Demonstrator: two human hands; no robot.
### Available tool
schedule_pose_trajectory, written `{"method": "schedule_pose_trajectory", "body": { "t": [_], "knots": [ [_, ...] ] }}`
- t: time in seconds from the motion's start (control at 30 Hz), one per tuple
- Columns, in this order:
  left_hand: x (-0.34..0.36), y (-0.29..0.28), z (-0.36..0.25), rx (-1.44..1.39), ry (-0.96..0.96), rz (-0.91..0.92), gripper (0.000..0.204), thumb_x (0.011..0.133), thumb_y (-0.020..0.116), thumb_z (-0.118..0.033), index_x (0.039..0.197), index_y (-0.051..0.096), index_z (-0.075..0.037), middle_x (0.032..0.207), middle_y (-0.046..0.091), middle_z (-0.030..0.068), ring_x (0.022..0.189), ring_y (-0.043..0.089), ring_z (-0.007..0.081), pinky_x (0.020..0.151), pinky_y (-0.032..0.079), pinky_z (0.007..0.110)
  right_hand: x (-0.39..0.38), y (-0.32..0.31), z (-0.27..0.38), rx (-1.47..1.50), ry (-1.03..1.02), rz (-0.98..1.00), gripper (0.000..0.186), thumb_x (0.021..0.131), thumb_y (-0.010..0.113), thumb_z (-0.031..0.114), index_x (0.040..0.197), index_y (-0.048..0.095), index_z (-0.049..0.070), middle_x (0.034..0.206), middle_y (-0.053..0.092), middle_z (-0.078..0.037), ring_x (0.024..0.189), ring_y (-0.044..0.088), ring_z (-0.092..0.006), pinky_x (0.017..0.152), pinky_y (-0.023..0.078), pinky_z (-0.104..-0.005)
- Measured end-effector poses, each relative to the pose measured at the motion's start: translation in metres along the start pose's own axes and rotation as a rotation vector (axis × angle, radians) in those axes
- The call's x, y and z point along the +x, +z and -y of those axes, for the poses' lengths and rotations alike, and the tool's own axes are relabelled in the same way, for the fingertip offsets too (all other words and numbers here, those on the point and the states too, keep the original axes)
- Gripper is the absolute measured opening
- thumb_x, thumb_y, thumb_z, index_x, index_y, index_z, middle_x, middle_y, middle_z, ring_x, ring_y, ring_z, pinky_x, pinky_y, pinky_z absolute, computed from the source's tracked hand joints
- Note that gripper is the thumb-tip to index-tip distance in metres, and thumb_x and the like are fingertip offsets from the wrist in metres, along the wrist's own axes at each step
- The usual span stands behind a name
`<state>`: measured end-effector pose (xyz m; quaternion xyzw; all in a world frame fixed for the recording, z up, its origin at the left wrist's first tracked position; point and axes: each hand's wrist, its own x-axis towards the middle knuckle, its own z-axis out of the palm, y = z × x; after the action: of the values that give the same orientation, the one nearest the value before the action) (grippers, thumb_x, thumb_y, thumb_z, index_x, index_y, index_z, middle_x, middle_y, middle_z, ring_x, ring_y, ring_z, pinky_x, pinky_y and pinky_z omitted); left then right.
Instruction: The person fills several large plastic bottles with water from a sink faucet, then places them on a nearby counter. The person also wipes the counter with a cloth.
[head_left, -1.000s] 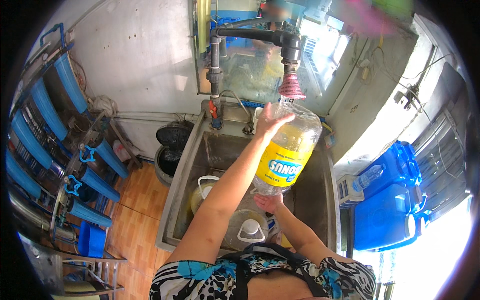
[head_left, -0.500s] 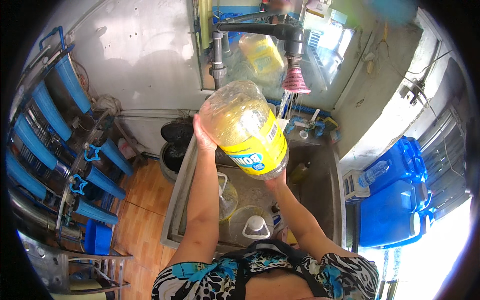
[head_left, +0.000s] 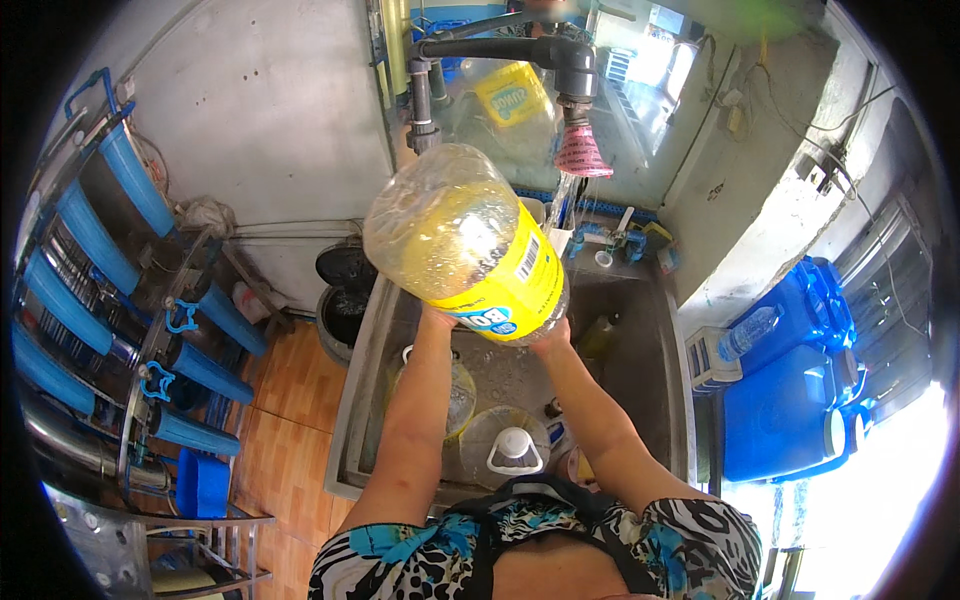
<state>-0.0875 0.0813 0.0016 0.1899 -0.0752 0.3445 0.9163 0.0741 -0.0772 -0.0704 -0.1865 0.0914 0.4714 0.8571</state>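
Both hands hold a large clear plastic jug with a yellow label, raised over the sink. It lies tilted, its broad bottom toward the upper left. My left hand supports the jug from below, with its fingers hidden behind it. My right hand grips the lower right end, where the jug covers the fingers and the mouth. Just right of the jug, water runs from a grey tap with a pink wrapped spout. Wet drops cover the jug's wall.
In the sink stand more clear jugs, one with a white handled cap. Blue filter housings line the left side. A dark open bin sits left of the sink. Blue containers and a small bottle are at the right.
The jug has shifted a little left and rolled in my hands. My left hand has slid from its upper left side to underneath it. Water keeps running.
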Motion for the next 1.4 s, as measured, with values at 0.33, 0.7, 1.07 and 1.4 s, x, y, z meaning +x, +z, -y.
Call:
{"method": "schedule_pose_trajectory", "body": {
  "t": [0.33, 0.7, 1.07, 1.4],
  "knots": [
    [0.037, 0.080, 0.013, 0.595, 0.355, -0.123, 0.069, 0.089, 0.070, -0.032, 0.146, 0.036, -0.011, 0.139, 0.048, 0.0114, 0.125, 0.048, 0.0249, 0.106, 0.037, 0.038, -0.006, -0.097, 0.055, -0.301, 0.408, -0.122, 0.058, 0.096, 0.038, 0.052, 0.139, 0.051, 0.014, 0.143, 0.051, -0.013, 0.133, 0.041, -0.0440, 0.100, 0.040, -0.0629],
    [0.112, 0.139, 0.080, 1.416, 0.277, -0.320, 0.102, 0.070, 0.071, -0.069, 0.142, 0.039, -0.004, 0.135, 0.047, 0.0274, 0.126, 0.047, 0.0381, 0.104, 0.038, 0.045, -0.030, -0.111, 0.024, -0.138, 0.590, -0.115, 0.057, 0.095, 0.041, 0.050, 0.137, 0.049, 0.013, 0.142, 0.044, -0.017, 0.120, 0.048, -0.0503, 0.096, 0.046, -0.0654],
    [0.059, 0.176, 0.104, 1.273, 0.362, 0.084, 0.098, 0.071, 0.077, -0.060, 0.136, 0.043, 0.004, 0.136, 0.047, 0.0245, 0.127, 0.046, 0.0340, 0.107, 0.036, 0.043, -0.041, -0.097, 0.009, 0.027, 0.405, 0.115, 0.060, 0.095, 0.036, 0.056, 0.137, 0.051, 0.015, 0.141, 0.053, -0.012, 0.125, 0.052, -0.0387, 0.094, 0.047, -0.0618],
    [0.045, 0.077, -0.027, 0.571, 0.060, -0.177, 0.062, 0.085, 0.065, -0.033, 0.137, 0.046, -0.006, 0.130, 0.057, 0.0093, 0.119, 0.053, 0.0241, 0.105, 0.040, 0.041, -0.029, -0.086, 0.014, 0.183, 0.111, -0.074, 0.068, 0.097, 0.027, 0.060, 0.141, 0.047, 0.013, 0.146, 0.047, -0.012, 0.133, 0.044, -0.0365, 0.109, 0.031, -0.0613]
  ]
}}
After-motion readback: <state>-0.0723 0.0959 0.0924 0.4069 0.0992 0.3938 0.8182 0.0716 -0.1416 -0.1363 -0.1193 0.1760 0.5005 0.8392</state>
